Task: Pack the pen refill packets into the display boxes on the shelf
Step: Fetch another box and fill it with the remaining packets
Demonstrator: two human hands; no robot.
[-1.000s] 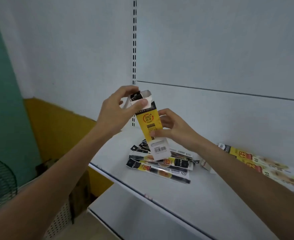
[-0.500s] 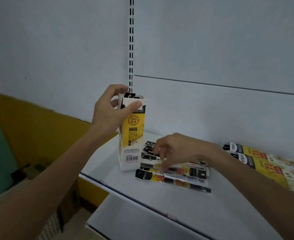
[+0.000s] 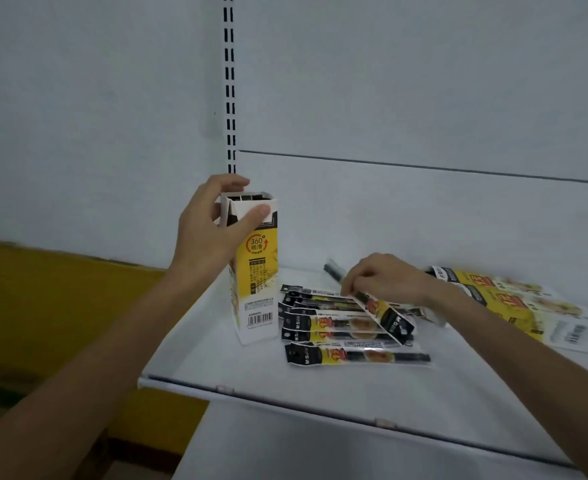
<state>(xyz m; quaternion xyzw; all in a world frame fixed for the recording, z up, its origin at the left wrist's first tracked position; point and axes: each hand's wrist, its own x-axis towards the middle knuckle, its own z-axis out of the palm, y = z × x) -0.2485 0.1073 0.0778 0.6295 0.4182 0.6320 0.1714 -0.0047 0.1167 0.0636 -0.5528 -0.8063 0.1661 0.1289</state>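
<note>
A tall yellow and white display box [image 3: 256,285] stands upright on the white shelf [image 3: 320,389], its top open with dark packet ends showing inside. My left hand [image 3: 213,230] grips the box near its open top, thumb on the front flap. To the right lies a pile of several pen refill packets [image 3: 337,327], black and yellow. My right hand [image 3: 379,278] pinches one packet [image 3: 386,315] and holds it tilted above the pile.
Flattened yellow display boxes [image 3: 514,306] lie at the right of the shelf. A slotted upright [image 3: 229,84] runs up the white back panel. A lower shelf [image 3: 320,452] juts out below, and a yellow wall band [image 3: 60,289] is at the left.
The box went from held in the air to standing on the shelf, my left hand still on its top. My right hand let go of the box, dropped to the pile and lifted one packet.
</note>
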